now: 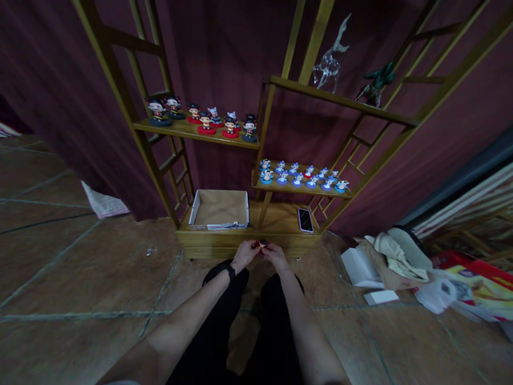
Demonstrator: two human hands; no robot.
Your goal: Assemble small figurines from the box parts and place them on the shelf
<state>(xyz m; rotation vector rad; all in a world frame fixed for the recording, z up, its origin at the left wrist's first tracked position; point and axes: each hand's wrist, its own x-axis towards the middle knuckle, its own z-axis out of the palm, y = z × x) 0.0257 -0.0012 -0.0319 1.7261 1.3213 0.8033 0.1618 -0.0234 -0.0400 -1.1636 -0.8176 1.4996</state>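
My left hand (244, 254) and my right hand (274, 255) meet in front of the low wooden shelf unit (224, 239), both closed around a small figurine (263, 244) with a dark head and a red base. A dark band sits on my left wrist. Behind the hands an open, empty cardboard box (219, 208) stands on the bottom board, with a phone (305, 220) lying to its right. Several figurines on red and dark bases (206, 123) line the upper left shelf. Several blue-based figurines (298, 175) fill the middle shelf.
A glass deer (329, 63) and a dark green ornament (377, 83) stand on the top right shelf. Paper, white boxes and plastic bags (401, 262) lie on the tiled floor at the right. A printed sheet (103, 203) lies at the left by the dark red curtain.
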